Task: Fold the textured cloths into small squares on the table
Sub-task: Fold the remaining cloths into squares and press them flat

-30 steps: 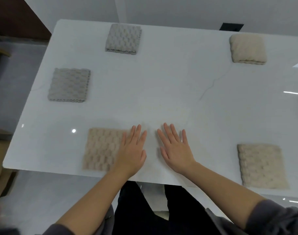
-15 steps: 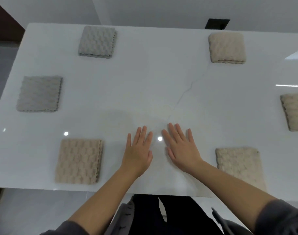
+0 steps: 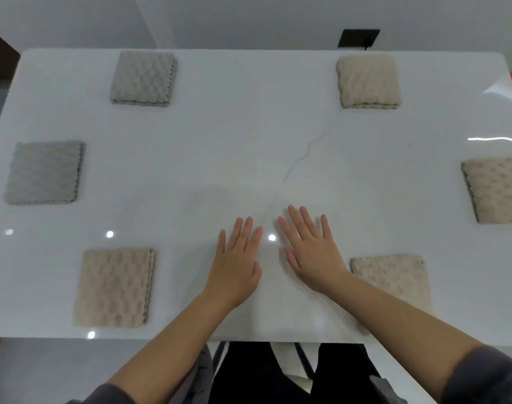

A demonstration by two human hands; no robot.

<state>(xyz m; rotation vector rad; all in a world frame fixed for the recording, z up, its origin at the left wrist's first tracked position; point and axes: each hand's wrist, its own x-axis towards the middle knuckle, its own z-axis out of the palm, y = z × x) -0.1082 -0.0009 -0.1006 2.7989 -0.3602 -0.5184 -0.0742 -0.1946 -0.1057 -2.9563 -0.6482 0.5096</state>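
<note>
Several textured cloths lie folded into squares on the white table (image 3: 249,147). Two are grey: one at the far left (image 3: 142,78), one at mid left (image 3: 45,173). The others are beige: near left (image 3: 115,287), far right (image 3: 368,81), at the right edge (image 3: 496,191), and near right (image 3: 394,278), partly under my right forearm. My left hand (image 3: 237,263) and my right hand (image 3: 313,252) lie flat, palms down, side by side on the bare table near its front edge. Their fingers are straight and they hold nothing.
The table's front edge runs just under my forearms, with dark trousers and chair legs (image 3: 278,368) below it. A dark wall plate (image 3: 358,37) sits behind the table's far edge. Grey floor shows to the left.
The view has swung right, so the cloths have shifted left in frame and the right-edge beige cloth has come fully into view. Both hands stay flat on the table.
</note>
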